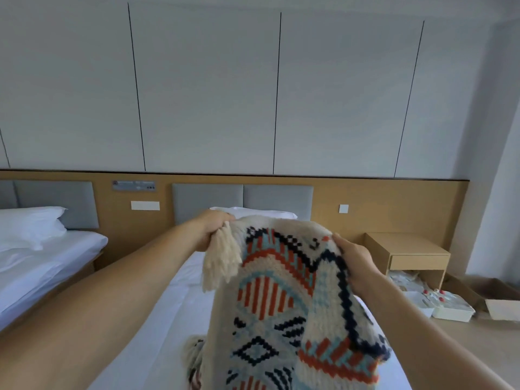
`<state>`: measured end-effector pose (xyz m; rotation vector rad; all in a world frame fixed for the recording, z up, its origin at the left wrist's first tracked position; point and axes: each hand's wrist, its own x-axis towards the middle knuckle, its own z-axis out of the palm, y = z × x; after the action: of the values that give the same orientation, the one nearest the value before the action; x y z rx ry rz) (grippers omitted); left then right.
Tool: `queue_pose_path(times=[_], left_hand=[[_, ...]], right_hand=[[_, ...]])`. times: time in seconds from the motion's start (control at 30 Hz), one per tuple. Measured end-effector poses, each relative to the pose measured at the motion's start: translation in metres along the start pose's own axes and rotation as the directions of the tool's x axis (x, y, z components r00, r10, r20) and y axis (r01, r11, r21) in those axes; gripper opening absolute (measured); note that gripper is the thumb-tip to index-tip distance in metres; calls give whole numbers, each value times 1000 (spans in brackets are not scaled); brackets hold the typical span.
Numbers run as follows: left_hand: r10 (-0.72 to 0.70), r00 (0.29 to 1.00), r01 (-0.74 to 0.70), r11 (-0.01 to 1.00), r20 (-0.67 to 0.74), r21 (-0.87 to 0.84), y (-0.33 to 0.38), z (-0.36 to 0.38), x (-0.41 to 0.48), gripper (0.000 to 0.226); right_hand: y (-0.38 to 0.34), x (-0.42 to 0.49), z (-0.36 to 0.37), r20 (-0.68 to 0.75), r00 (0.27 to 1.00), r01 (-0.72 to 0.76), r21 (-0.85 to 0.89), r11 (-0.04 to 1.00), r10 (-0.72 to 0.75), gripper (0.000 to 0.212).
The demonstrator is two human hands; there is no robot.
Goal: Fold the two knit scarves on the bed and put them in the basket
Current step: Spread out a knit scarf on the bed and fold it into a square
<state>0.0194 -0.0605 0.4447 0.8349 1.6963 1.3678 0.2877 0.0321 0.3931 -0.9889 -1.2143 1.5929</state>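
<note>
- The knit scarf, cream with orange, pale blue and navy patterning, is held up in the air above the bed, stretched between both hands and hanging down toward the sheet.
- The left hand is closed in a fist around the scarf's upper left corner, over the middle of the bed; a bunch of cream tassels spills down from that grip.
- The right hand grips the scarf's right edge above the right side of the bed, fingers curled around the fabric with the thumb on the near face (the fingertips are hidden behind the knit).
- The lower part of the scarf runs out of the bottom of the view; a second clump of fringe lies on the bed just left of it (whether it belongs to this scarf or another, I cannot tell).
- A white pillow sits at the head of the bed, partly hidden behind the hands.
- A wooden nightstand stands to the right of the bed, with white plastic containers on the floor near it.
</note>
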Motion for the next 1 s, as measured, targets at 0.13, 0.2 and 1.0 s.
queue_pose_path(times=[0.13, 0.2, 1.0], left_hand=[[385, 923, -373, 893, 2, 252, -19, 52, 5, 16], [472, 857, -515, 781, 208, 352, -24, 66, -5, 30], [450, 855, -412, 284, 259, 866, -1, 28, 17, 25]], right_hand=[[15, -4, 26, 88, 995, 74, -211, 975, -56, 34], [19, -3, 33, 136, 983, 162, -352, 922, -121, 40], [7, -14, -22, 363, 920, 392, -858, 331, -147, 29]])
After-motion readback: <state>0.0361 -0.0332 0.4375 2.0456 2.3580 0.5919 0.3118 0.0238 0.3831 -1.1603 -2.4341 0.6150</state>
